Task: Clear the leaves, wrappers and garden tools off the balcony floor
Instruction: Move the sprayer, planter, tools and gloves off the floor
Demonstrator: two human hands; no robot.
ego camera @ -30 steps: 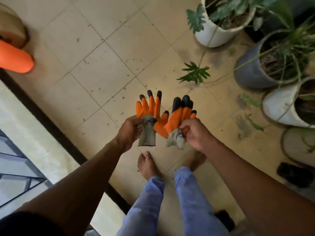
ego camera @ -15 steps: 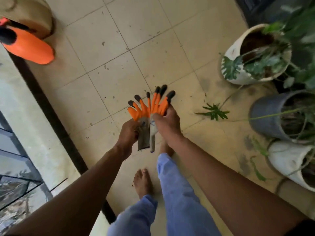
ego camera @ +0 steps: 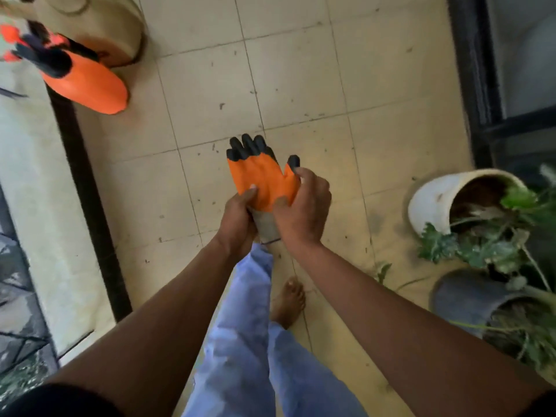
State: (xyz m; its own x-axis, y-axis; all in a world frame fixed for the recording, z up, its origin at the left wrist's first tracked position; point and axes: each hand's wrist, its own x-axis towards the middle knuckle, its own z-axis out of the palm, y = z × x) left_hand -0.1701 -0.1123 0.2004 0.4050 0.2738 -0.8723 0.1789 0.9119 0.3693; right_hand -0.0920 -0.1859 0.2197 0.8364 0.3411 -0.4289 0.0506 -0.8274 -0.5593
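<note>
A pair of orange garden gloves (ego camera: 262,173) with black fingertips and grey cuffs is stacked flat together in front of me, fingers pointing away. My left hand (ego camera: 237,219) grips the stack at the cuffs from the left. My right hand (ego camera: 302,210) holds the right side, thumb on the orange palm and fingers curled over the edge. The gloves hang above the beige tiled balcony floor (ego camera: 301,85). A green leaf stem (ego camera: 383,270) lies on the tiles near my right forearm.
An orange object with a black top (ego camera: 87,82) leans by a tan pot (ego camera: 114,28) at the far left. A white pot (ego camera: 442,200) and a grey pot (ego camera: 469,299) with plants stand on the right. A black-edged ledge (ego camera: 87,206) borders the left; my bare foot (ego camera: 288,302) is below.
The two gloves, held apart a second ago, are now pressed together into one flat stack. My view has turned left and forward as I walk, shifting the pots to the right.
</note>
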